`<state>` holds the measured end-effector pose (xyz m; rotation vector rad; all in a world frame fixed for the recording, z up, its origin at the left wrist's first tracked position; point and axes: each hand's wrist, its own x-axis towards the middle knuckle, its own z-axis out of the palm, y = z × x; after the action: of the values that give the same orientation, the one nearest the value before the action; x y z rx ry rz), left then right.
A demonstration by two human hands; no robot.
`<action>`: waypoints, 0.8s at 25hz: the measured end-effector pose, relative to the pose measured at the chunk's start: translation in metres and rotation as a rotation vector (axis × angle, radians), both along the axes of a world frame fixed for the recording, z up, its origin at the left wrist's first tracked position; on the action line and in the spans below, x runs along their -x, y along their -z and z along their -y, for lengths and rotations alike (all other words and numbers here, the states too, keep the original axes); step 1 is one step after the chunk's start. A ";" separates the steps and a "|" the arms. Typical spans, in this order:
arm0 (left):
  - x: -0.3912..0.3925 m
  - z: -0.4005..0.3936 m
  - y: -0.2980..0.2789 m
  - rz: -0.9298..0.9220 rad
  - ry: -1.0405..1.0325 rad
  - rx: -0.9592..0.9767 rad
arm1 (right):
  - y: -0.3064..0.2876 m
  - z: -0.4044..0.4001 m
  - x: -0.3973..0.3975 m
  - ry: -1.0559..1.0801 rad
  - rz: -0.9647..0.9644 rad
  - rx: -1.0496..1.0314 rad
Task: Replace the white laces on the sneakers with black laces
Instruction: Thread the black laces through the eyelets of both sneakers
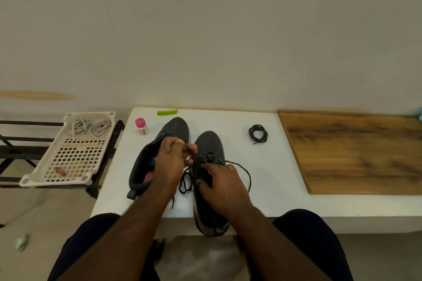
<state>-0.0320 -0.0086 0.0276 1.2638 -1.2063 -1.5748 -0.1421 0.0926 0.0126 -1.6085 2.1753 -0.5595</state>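
White laces (89, 127) lie in a pale tray (34, 178) on a dark rack at 9 o'clock from the shoes, put aside because they are already out of both sneakers. The left shoe (159, 143) rests tilted on its side with the opening toward the person and no lace that I can see; I judge it waits for its turn. The left hand (170, 162) pinches one end of a black lace (242, 167) with curled fingers and lifts it, probably to pull it through an eyelet. The right hand (225, 186) grips the right shoe (209, 141) at the tongue, fingers bent, to keep it steady; lacing there is done only at the toe end. A spare black lace (258, 133) is coiled at 2 o'clock, near for the second shoe.

The worktop (262, 198) is white, with a pink-capped bottle (141, 126) and a green clip (166, 112) near the far edge, and a wooden board (356, 150) at 3 o'clock. Behind is a plain pale wall.
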 end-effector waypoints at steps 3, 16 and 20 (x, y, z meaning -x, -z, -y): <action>-0.006 0.002 0.003 0.024 0.014 0.056 | 0.005 0.001 0.002 0.007 0.027 0.006; -0.003 -0.002 -0.018 -0.014 0.013 0.097 | 0.011 0.005 0.004 0.021 0.068 0.028; -0.008 0.001 -0.008 0.264 0.063 0.246 | 0.012 0.007 0.003 0.029 0.073 0.036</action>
<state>-0.0244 -0.0092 0.0360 1.3085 -1.5672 -1.2828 -0.1452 0.0858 0.0003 -1.5515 2.1497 -0.6593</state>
